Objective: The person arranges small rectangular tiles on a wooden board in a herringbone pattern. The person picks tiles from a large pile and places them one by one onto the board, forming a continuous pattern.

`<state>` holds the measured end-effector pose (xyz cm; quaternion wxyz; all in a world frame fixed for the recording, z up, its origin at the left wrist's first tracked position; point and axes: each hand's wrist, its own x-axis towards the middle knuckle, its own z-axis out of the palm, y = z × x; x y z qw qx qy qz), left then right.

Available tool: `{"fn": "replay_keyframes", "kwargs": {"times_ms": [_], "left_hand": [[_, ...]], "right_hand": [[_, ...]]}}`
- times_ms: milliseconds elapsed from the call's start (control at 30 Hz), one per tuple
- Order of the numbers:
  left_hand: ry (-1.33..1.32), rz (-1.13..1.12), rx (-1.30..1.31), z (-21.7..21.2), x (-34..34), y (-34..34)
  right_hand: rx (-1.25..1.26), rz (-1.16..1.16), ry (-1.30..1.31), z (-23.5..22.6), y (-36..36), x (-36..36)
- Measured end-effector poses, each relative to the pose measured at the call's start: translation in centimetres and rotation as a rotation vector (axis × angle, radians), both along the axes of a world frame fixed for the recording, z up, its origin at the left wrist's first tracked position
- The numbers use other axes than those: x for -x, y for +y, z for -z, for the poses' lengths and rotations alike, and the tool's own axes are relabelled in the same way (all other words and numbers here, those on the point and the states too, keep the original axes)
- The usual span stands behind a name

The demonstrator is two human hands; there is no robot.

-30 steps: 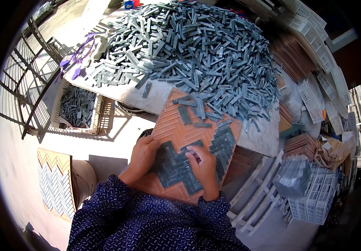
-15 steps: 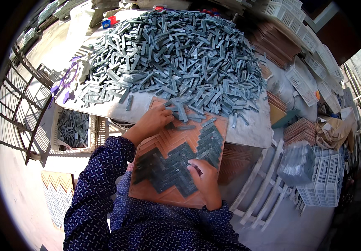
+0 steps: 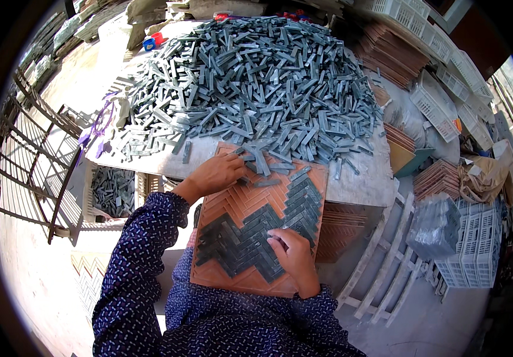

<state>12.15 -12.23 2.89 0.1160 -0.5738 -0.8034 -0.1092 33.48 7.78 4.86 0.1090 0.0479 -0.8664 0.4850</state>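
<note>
An orange-brown tray (image 3: 217, 275) with zigzag grooves lies in front of me, its far end on the table edge. Dark grey-green stone strips (image 3: 241, 241) fill part of it in a herringbone pattern. My left hand (image 3: 217, 172) is bent over the tray's far left, fingertips curled down beside some loose stone strips (image 3: 261, 163); what they grip is hidden. My right hand (image 3: 295, 257) hovers over or rests on the laid strips at the right, fingers curled in and thumb against them. Whatever sits inside that hand cannot be made out.
A large heap of stone strips (image 3: 256, 83) covers the pale table (image 3: 360, 181). Below left stands a crate of strips (image 3: 113, 190). Stacked brown trays (image 3: 390, 53), white plastic crates (image 3: 476, 238) and a pale slatted pallet (image 3: 366, 268) are at the right. A metal railing (image 3: 60, 190) stands left.
The whole view has shifted slightly, so the tray and table appear a little further right. Both hands keep nearly the same place over the tray.
</note>
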Motion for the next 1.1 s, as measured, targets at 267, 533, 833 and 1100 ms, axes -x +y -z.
{"fn": "replay_keyframes", "kwargs": {"times_ms": [267,533,833,1100], "left_hand": [[-0.540,-0.469,-0.153,-2.3,-6.7,-2.6],[-0.803,-0.712,-0.340,0.7,-11.3,-5.1],[-0.675,-0.756,-0.463,1.4,-12.4,-5.7],[-0.756,-0.795,-0.617,1.7,-12.5,-6.2]], "right_hand": [[0.015,-0.033,-0.050,-0.1,0.0,0.1],[0.012,-0.152,0.010,1.6,-5.5,6.5],[0.051,-0.269,-0.307,2.9,-6.7,10.9],[-0.228,-0.287,-0.101,3.7,-7.8,11.1]]}}
